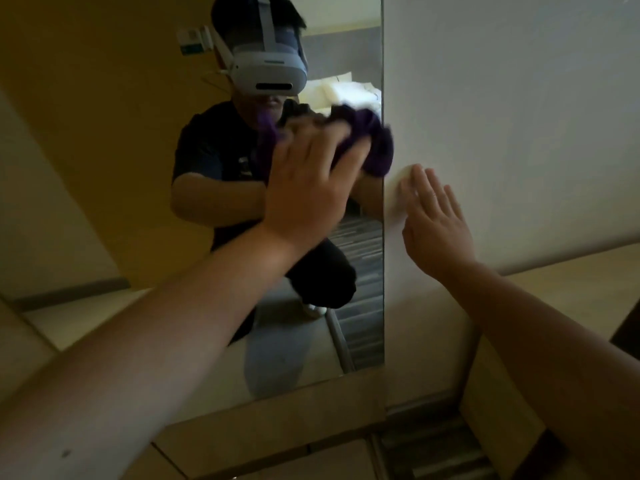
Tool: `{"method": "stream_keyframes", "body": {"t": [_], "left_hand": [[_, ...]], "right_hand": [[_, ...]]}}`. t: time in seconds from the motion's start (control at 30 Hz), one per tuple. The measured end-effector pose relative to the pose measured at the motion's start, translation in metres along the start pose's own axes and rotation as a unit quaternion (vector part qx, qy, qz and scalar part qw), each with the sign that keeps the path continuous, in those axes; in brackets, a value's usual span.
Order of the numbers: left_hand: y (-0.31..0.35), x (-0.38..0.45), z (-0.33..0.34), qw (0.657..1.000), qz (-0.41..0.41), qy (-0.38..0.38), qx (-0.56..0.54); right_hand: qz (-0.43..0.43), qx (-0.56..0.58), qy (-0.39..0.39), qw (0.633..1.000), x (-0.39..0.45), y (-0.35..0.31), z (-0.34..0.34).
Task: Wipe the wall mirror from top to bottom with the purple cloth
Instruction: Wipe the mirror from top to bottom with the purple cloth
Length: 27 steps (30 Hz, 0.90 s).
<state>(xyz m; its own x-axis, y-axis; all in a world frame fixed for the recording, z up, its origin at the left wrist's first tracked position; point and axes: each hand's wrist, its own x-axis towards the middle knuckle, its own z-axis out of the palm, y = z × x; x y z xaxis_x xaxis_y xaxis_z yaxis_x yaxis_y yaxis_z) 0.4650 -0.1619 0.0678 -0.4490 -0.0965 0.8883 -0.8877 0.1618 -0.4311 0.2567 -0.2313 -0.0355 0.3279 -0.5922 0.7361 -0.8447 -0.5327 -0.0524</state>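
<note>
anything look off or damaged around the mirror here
Nothing stands out. The mirror looks intact, the left hand presses the purple cloth at its right edge, and the right hand rests flat on the wall.

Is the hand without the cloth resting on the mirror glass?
No, the right hand lies flat on the white wall beside the mirror, while the left hand presses the purple cloth on the glass.
</note>
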Motion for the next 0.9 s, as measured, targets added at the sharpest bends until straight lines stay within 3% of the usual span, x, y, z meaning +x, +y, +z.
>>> {"method": "stream_keyframes", "body": {"t": [0.17,0.33,0.6,0.77,0.9], "left_hand": [[-0.001,0.022,0.022,0.998,0.023,-0.009,0.053],[0.053,-0.095,0.038,0.985,0.135,-0.103,0.02],[0.117,-0.226,0.042,0.941,0.217,-0.254,-0.055],[0.11,-0.224,0.014,0.928,0.185,-0.31,-0.089],[0.077,-0.224,-0.031,0.95,0.068,-0.286,-0.106]], "right_hand": [[-0.002,0.003,0.017,1.0,0.0,0.002,0.007],[-0.026,0.003,0.035,0.999,0.001,0.008,0.014],[-0.01,-0.009,0.009,1.0,0.0,0.007,0.008],[0.005,0.015,-0.024,1.0,-0.001,0.0,-0.007],[0.03,0.059,0.003,0.998,-0.015,-0.028,-0.013]]}}
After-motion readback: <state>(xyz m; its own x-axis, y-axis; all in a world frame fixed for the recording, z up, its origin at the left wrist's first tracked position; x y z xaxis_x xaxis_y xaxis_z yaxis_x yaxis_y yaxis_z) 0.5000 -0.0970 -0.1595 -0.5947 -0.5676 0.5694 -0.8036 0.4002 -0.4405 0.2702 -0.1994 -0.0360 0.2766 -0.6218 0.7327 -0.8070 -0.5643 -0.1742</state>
